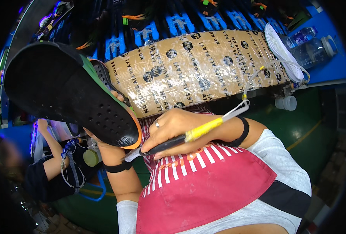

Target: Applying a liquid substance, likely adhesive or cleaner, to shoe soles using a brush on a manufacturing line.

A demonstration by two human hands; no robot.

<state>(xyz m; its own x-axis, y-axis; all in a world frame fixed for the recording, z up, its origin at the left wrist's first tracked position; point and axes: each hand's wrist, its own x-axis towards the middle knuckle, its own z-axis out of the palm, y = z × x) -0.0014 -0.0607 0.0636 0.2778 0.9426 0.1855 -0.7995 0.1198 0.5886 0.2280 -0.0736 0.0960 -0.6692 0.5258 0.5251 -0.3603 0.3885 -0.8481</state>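
1. The left hand (94,135) is wrapped around a black shoe (71,85) with a green and orange edge and a patch of small round dots; most of the hand is hidden behind it, with fingertips showing at the shoe's right side.
2. The shoe is held up at the left, tilted, its broad black face toward the viewer and its orange-edged end nearest the right hand (172,126).
3. The right hand, wearing a ring, pinches a slim black-handled brush (163,146) with a yellow-wrapped section; its pale tip lies just beside the orange edge, contact unclear.
4. A thin clear tube (248,84) runs from the brush's back end toward a shallow white oval tray (283,52).
5. Beyond the hands lies a tape-covered brown cardboard sheet (196,66); clear plastic bottles (311,52) stand or lie beside the tray on the blue counter (335,66).
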